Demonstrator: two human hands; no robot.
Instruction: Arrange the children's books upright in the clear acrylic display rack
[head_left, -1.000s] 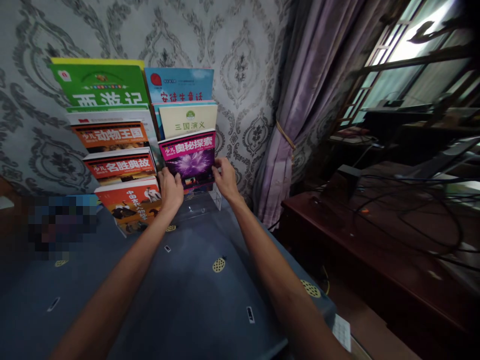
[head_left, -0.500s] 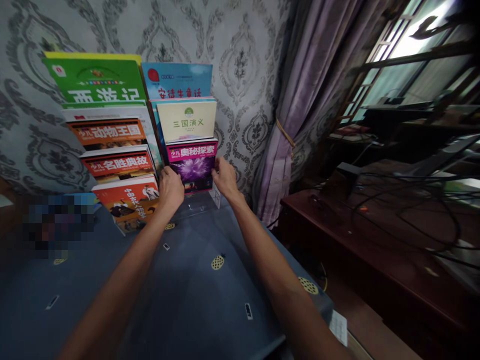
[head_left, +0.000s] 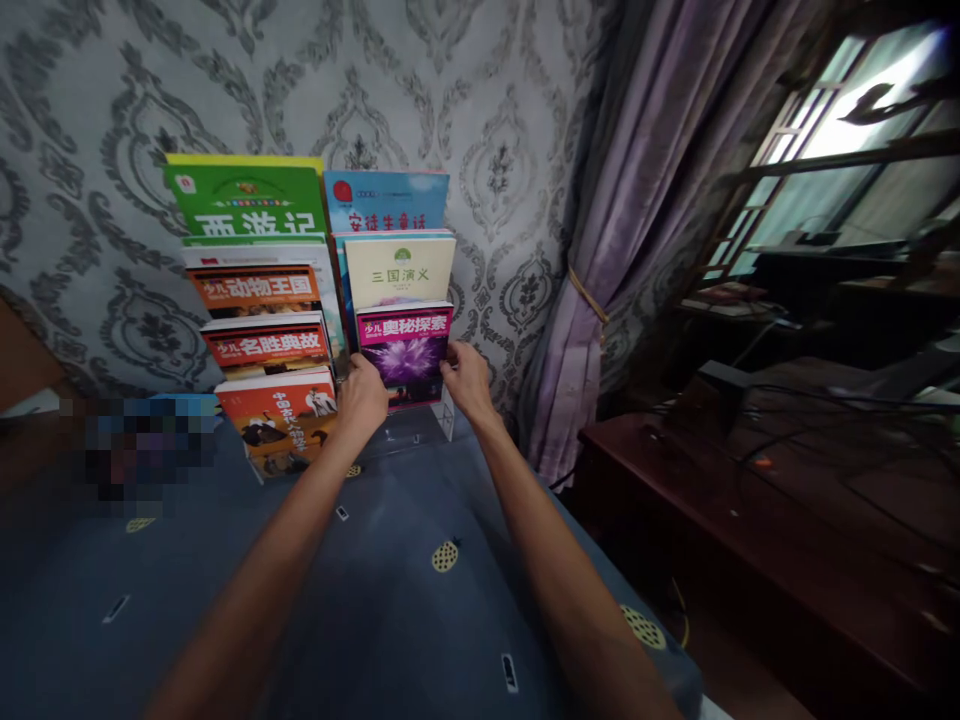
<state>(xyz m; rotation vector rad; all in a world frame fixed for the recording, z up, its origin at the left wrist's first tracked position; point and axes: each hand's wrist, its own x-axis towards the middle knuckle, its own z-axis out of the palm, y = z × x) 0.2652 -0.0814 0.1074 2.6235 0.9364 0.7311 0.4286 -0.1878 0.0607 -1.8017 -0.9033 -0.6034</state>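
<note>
Between my two hands stands a book with a purple cover and a pink title band, upright in a clear stand. My left hand grips the book's left edge, its fingers partly hidden. On the right edge, my right hand closes with thumb and fingers. Right behind it are a cream book and a blue book. To the left, a second row holds a green book, two orange-and-red titled books, one an orange-red book, and an orange picture book in front.
The stand is on a dark blue tablecloth with pineapple prints, against a patterned wall. A purple curtain hangs at the right. Beyond it stands a dark red desk with tangled cables. A blurred-out item lies at the left.
The view has shifted, so the books and stand appear lower and further right. Both hands stay at the edges of the purple book.
</note>
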